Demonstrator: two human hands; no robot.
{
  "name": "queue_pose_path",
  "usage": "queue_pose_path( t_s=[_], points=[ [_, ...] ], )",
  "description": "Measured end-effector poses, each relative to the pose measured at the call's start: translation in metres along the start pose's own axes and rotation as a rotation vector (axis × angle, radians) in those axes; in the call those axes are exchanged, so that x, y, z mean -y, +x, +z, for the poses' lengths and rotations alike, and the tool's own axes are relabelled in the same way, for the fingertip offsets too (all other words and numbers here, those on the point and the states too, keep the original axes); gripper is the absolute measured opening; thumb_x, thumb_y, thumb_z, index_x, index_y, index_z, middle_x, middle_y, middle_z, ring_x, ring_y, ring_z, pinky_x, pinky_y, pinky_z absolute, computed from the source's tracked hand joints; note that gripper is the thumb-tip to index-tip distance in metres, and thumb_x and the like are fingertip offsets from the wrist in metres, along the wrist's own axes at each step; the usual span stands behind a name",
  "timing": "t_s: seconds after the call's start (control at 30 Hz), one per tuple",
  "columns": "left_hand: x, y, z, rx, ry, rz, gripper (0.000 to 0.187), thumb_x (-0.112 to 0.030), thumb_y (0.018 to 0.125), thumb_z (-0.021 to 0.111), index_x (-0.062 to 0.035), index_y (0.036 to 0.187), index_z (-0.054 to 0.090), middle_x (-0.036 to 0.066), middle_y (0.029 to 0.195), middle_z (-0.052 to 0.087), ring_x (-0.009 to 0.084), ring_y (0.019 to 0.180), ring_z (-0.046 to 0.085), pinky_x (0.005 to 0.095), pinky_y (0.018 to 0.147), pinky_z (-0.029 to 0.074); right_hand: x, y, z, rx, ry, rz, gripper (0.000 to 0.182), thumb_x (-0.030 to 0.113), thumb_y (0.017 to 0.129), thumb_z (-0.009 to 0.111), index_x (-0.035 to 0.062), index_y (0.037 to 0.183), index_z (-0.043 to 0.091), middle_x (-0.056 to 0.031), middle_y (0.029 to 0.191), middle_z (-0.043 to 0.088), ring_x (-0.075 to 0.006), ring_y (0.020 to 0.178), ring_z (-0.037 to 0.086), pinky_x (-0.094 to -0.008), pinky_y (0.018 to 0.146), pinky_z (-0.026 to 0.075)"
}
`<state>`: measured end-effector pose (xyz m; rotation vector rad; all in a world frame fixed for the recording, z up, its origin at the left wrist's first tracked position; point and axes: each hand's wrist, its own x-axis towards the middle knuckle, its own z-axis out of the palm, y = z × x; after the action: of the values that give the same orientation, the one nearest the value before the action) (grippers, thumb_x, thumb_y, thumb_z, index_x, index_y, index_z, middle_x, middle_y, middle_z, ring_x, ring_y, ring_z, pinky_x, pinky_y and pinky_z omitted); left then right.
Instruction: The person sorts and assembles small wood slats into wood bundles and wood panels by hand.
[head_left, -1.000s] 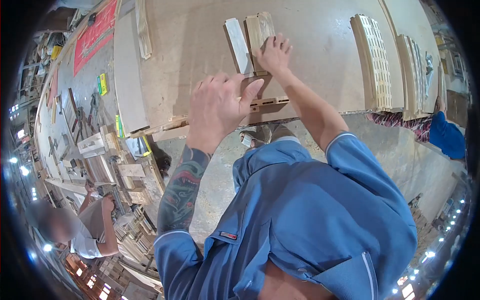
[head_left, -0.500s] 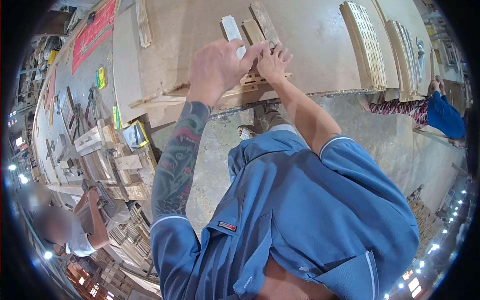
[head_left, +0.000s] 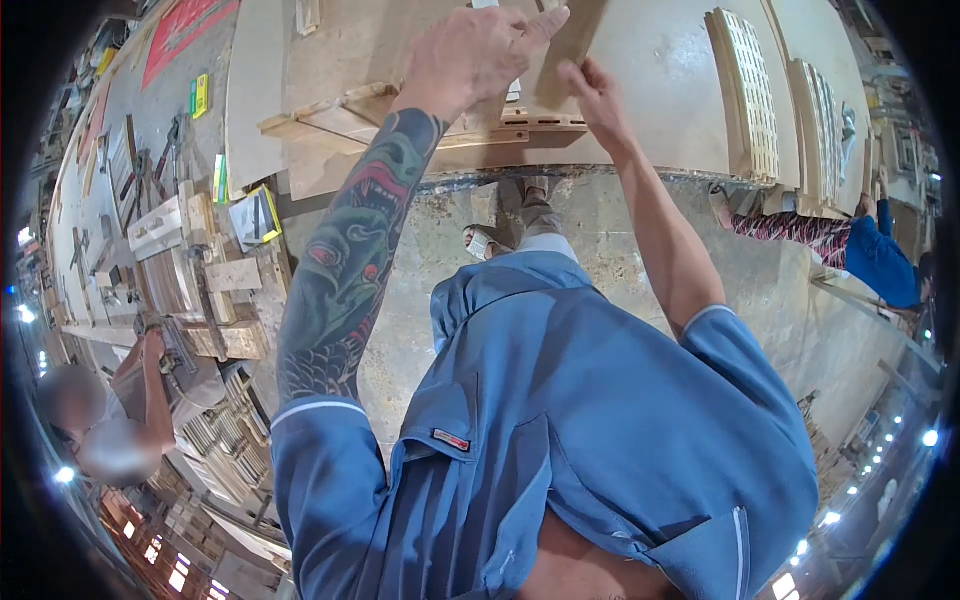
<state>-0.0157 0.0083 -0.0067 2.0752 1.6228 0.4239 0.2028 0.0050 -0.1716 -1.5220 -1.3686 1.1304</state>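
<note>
My left hand [head_left: 470,58], at the end of the tattooed arm, is closed over the bench near the top edge. What its fingers hold is hidden; a pale wooden strip [head_left: 487,113] shows just below it. My right hand [head_left: 603,98] is closed at the right edge of a wooden board [head_left: 572,48], which slants between both hands. Beneath them, a slotted wooden rail [head_left: 545,122] lies along the near bench edge, beside a light wooden frame piece [head_left: 335,122]. A white piece [head_left: 514,90] is partly visible between the hands.
Slotted slats [head_left: 752,95] are stacked on the bench's right. Tools, clamps and a yellow-green box [head_left: 201,96] lie at left, near a red sheet [head_left: 185,38]. One person [head_left: 125,440] works at lower left; another, in blue [head_left: 882,262], stands at right.
My hands have moved apart, the left toward the top edge and the right rightward. The board between them is closer and tilted differently. More of the rail shows.
</note>
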Motion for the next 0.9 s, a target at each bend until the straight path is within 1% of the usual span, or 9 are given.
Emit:
queue_pose_path(
  t_s=[0.07, 0.33, 0.4, 0.6, 0.67, 0.73, 0.8, 0.83, 0.9],
  points=[
    [0.006, 0.001, 0.0, 0.043, -0.048, 0.017, 0.079, -0.074, 0.094, 0.034, -0.0055, 0.091, 0.072, 0.019, 0.078, 0.068, 0.0371, 0.082, 0.068, 0.047, 0.074, 0.05, 0.002, -0.017, 0.007, 0.304, 0.128, -0.206, 0.042, 0.034, 0.095, 0.067, -0.0025, 0.116, 0.065, -0.0108, 0.101, 0.072, -0.016, 0.091, 0.068, -0.0328, 0.075, 0.054],
    [0.001, 0.001, 0.001, -0.116, -0.111, 0.066, 0.059, -0.057, 0.1, 0.045, -0.0019, 0.094, 0.067, 0.02, 0.073, 0.062, 0.0408, 0.077, 0.062, 0.0463, 0.071, 0.047, 0.035, -0.018, 0.001, 0.44, -0.485, -0.09, 0.025, 0.027, 0.088, 0.071, 0.0118, 0.108, 0.072, -0.0135, 0.099, 0.073, -0.0283, 0.096, 0.068, -0.0421, 0.084, 0.051],
    [-0.001, 0.0, -0.001, -0.075, -0.133, 0.03, 0.059, -0.057, 0.1, 0.044, -0.003, 0.096, 0.068, 0.02, 0.074, 0.062, 0.0405, 0.078, 0.062, 0.0462, 0.071, 0.047, 0.021, -0.018, 0.003, 0.411, -0.477, -0.511, 0.02, 0.024, 0.085, 0.071, 0.0129, 0.102, 0.072, -0.0101, 0.09, 0.072, -0.0281, 0.091, 0.067, -0.043, 0.083, 0.047],
    [-0.022, 0.01, 0.0, -0.073, -0.105, 0.033, 0.058, -0.058, 0.099, 0.043, -0.0077, 0.099, 0.072, 0.019, 0.078, 0.066, 0.0389, 0.08, 0.065, 0.0459, 0.072, 0.05, 0.0, -0.018, 0.011, 0.383, -0.568, -0.674, 0.018, 0.019, 0.084, 0.07, 0.0161, 0.102, 0.069, -0.0057, 0.082, 0.069, -0.0281, 0.084, 0.065, -0.0421, 0.076, 0.044],
    [-0.042, 0.012, 0.014, -0.131, -0.099, 0.112, 0.059, -0.06, 0.098, 0.044, -0.0087, 0.098, 0.073, 0.018, 0.078, 0.067, 0.0376, 0.08, 0.066, 0.0461, 0.071, 0.051, 0.001, -0.02, 0.007, 0.394, -0.577, -0.68, 0.019, 0.018, 0.083, 0.07, 0.0163, 0.103, 0.069, -0.0051, 0.082, 0.069, -0.0276, 0.083, 0.065, -0.0419, 0.078, 0.044],
    [-0.055, 0.012, 0.028, 0.162, 0.173, 0.02, 0.058, -0.061, 0.097, 0.045, -0.0107, 0.097, 0.074, 0.017, 0.087, 0.071, 0.0352, 0.081, 0.068, 0.0466, 0.07, 0.054, 0.008, -0.013, 0.003, 0.404, -0.576, -0.709, 0.021, 0.018, 0.083, 0.071, 0.0165, 0.103, 0.068, -0.0046, 0.082, 0.069, -0.0272, 0.082, 0.065, -0.0418, 0.08, 0.045],
    [-0.055, 0.006, 0.031, 0.004, 0.219, 0.063, 0.058, -0.061, 0.097, 0.045, -0.0105, 0.094, 0.074, 0.017, 0.087, 0.07, 0.0347, 0.081, 0.069, 0.0466, 0.069, 0.054, 0.014, 0.002, -0.005, 0.589, -0.065, -0.305, 0.021, 0.021, 0.082, 0.073, 0.0158, 0.101, 0.07, -0.0088, 0.089, 0.07, -0.0271, 0.088, 0.067, -0.0452, 0.089, 0.045],
    [-0.052, 0.006, 0.031, -0.144, 0.245, 0.114, 0.059, -0.062, 0.096, 0.046, -0.0103, 0.092, 0.074, 0.016, 0.087, 0.07, 0.0341, 0.08, 0.069, 0.0466, 0.068, 0.055, -0.006, 0.025, -0.01, 0.724, -0.111, -0.155, 0.023, 0.021, 0.082, 0.072, 0.0133, 0.103, 0.069, -0.0148, 0.102, 0.069, -0.0306, 0.098, 0.066, -0.0478, 0.092, 0.045],
    [-0.05, 0.007, 0.031, -0.164, 0.265, 0.121, 0.059, -0.061, 0.097, 0.046, -0.0096, 0.089, 0.073, 0.016, 0.083, 0.069, 0.0346, 0.079, 0.068, 0.0462, 0.068, 0.055, 0.008, 0.051, 0.017, 0.494, -0.417, -0.414, 0.025, 0.021, 0.082, 0.073, 0.0105, 0.104, 0.069, -0.0158, 0.104, 0.069, -0.0316, 0.098, 0.066, -0.0452, 0.088, 0.048]
  ],
)
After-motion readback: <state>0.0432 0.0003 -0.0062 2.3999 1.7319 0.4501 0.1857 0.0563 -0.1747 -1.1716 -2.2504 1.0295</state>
